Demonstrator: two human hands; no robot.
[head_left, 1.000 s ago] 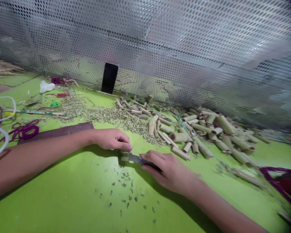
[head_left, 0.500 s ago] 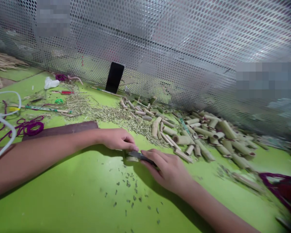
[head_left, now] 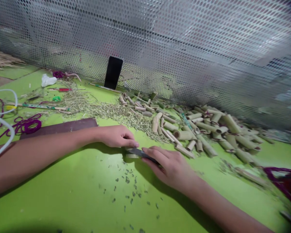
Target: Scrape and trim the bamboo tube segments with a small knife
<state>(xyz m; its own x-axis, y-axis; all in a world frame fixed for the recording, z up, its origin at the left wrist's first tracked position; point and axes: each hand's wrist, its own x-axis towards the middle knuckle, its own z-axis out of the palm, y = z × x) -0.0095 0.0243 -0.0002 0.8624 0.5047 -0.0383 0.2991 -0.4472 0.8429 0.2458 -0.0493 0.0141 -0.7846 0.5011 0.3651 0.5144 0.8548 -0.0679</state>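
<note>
Okay, head view: hands close together, not quite touching, over the green mat (head_left: 63, 204). Right hand (head_left: 171, 168) clamps a dark steel blade (head_left: 140, 153), tip at a short bamboo piece (head_left: 131, 156) on the mat. Left hand (head_left: 116, 136) curls just above that piece; can't tell if it grips it. Bamboo tube pile (head_left: 208, 129) lies far right, shavings (head_left: 111, 111) far left of it. Upright phone (head_left: 113, 72) stands against perforated metal screen (head_left: 184, 42).

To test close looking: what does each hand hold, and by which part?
The right hand grips a dark blade by its rear end. The left hand is at a bamboo piece under the blade; any hold cannot be told.
</note>
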